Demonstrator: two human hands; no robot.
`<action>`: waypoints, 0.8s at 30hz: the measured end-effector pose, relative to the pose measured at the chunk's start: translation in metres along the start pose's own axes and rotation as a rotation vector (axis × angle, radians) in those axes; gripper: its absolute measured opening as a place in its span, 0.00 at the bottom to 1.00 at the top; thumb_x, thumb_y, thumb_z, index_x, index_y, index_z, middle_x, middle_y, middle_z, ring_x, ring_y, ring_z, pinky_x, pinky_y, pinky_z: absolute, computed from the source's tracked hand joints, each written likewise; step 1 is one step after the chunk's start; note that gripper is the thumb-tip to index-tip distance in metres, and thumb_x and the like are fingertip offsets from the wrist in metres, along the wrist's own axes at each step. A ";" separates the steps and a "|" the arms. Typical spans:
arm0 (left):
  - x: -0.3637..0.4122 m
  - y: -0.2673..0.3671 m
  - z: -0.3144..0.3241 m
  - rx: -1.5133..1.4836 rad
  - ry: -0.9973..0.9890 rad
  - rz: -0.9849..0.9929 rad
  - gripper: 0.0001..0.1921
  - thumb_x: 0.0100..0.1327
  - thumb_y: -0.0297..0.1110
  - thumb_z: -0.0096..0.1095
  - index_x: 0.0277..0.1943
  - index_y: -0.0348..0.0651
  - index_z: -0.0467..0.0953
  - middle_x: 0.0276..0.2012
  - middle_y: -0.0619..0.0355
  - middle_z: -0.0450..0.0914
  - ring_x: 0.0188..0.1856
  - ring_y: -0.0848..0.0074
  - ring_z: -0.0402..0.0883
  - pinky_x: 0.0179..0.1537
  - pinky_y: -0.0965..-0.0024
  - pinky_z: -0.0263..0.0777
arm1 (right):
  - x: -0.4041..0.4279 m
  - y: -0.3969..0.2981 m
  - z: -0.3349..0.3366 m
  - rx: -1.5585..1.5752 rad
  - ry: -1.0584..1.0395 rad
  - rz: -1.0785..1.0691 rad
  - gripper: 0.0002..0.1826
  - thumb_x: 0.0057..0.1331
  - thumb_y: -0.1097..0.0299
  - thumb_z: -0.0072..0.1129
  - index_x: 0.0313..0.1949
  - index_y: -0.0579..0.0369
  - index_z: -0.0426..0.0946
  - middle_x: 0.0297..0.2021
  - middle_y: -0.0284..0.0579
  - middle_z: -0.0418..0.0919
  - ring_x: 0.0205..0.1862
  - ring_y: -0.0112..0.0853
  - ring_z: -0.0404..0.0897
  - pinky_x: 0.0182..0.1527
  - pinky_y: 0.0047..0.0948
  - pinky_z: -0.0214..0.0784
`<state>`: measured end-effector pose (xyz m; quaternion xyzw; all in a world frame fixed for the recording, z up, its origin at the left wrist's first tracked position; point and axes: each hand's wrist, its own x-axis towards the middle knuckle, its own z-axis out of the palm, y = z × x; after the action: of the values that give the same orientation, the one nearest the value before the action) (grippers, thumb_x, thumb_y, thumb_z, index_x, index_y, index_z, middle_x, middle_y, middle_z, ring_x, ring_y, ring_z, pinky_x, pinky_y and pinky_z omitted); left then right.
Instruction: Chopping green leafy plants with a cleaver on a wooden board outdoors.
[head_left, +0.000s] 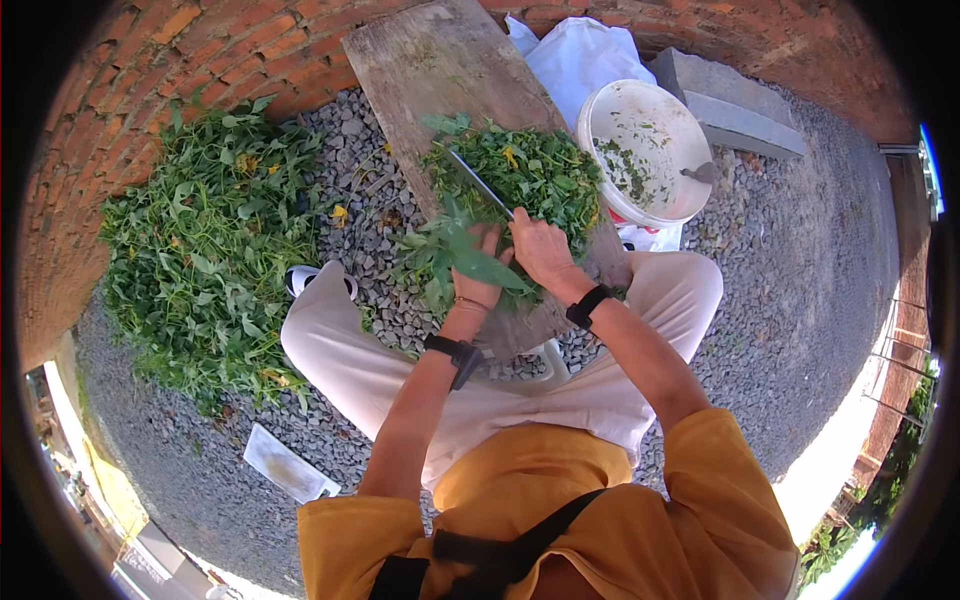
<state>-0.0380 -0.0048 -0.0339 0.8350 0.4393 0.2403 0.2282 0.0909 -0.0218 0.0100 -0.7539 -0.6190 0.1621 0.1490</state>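
Note:
My right hand (543, 250) grips a knife, its handle hidden in my fist. The thin knife blade (480, 184) points up and to the left over a heap of chopped green leaves (536, 161). Just left of it, my left hand (480, 277) is closed around a bunch of leafy green stems (450, 247), and a broad leaf covers part of the fingers. Both hands are over the near half of a weathered wooden board (457, 64), which extends from between my knees towards the brick wall. A few yellow leaves show among the chopped greens.
To the left, a large pile of uncut leafy vines (217, 255) lies on gravel (352, 135). A white bucket (652, 154) with leaf scraps inside stands right of the board. Behind it are a white sack (581, 56) and concrete blocks (727, 101). A brick wall (247, 45) curves along the far side.

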 end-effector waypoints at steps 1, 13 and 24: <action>-0.002 0.002 -0.008 0.015 0.010 -0.008 0.23 0.51 0.32 0.60 0.51 0.37 0.68 0.49 0.51 0.67 0.49 0.59 0.68 0.49 0.60 0.64 | -0.001 -0.004 -0.006 0.034 -0.010 0.027 0.08 0.59 0.69 0.49 0.33 0.59 0.63 0.22 0.56 0.76 0.23 0.51 0.76 0.25 0.45 0.69; 0.091 0.026 -0.105 -0.654 -0.719 -0.133 0.18 0.57 0.26 0.53 0.52 0.35 0.69 0.47 0.45 0.73 0.51 0.61 0.73 0.50 0.62 0.68 | -0.065 0.036 -0.052 0.614 0.226 0.304 0.10 0.64 0.68 0.46 0.38 0.64 0.68 0.14 0.55 0.68 0.13 0.49 0.68 0.18 0.37 0.60; 0.191 -0.100 -0.032 0.373 -0.435 0.122 0.19 0.64 0.40 0.47 0.56 0.47 0.66 0.63 0.53 0.56 0.64 0.60 0.54 0.60 0.60 0.56 | -0.092 0.030 -0.064 0.819 0.138 0.496 0.09 0.66 0.68 0.42 0.39 0.62 0.68 0.12 0.35 0.64 0.09 0.20 0.62 0.12 0.21 0.56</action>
<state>-0.0247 0.2131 -0.0300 0.9192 0.3658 -0.0160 0.1448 0.1278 -0.1188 0.0602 -0.7672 -0.2946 0.3727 0.4309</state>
